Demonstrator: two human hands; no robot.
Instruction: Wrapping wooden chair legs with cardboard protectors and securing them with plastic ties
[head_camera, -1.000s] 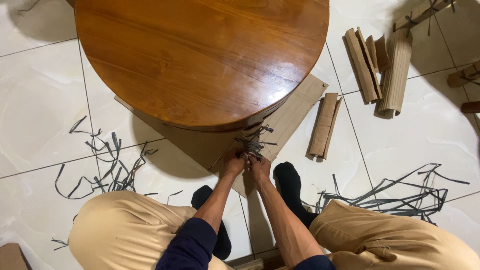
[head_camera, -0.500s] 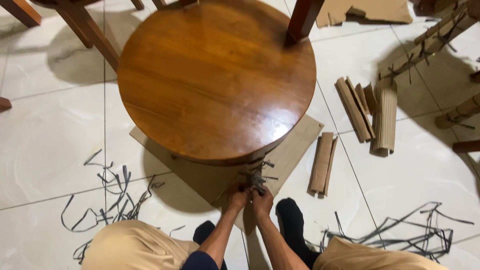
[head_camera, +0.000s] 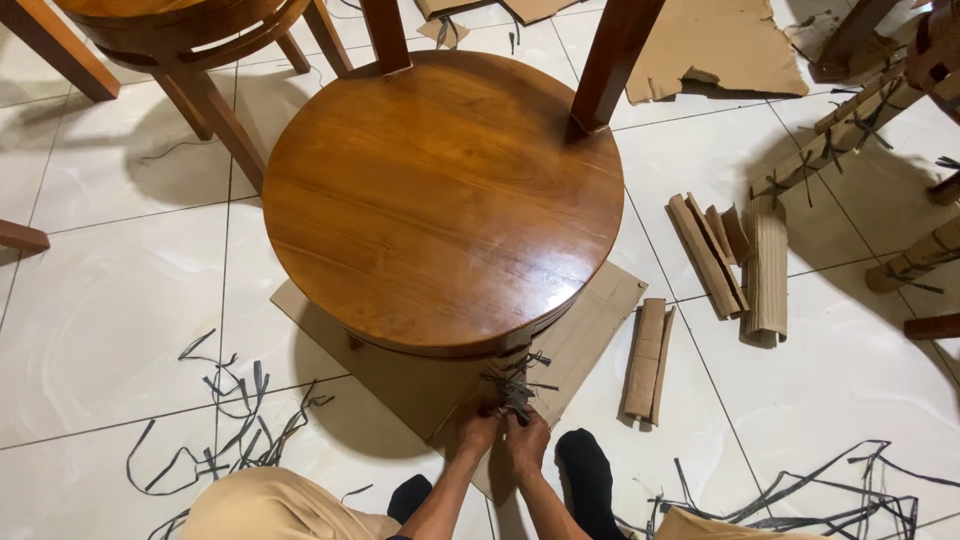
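View tilted up (hands unmoved) | both hands' fingers (head_camera: 478, 428) pinch strap knot (head_camera: 513, 388) under seat (head_camera: 440, 195)

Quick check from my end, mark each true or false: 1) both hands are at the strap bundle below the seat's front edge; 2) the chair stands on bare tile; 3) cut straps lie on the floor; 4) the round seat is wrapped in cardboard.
1) True: the left hand and right hand meet at the dark strap bundle under the round wooden seat.
2) False: a flat cardboard sheet lies under it.
3) True: loose cut straps lie on the tiles.
4) False: the seat is bare, glossy wood.
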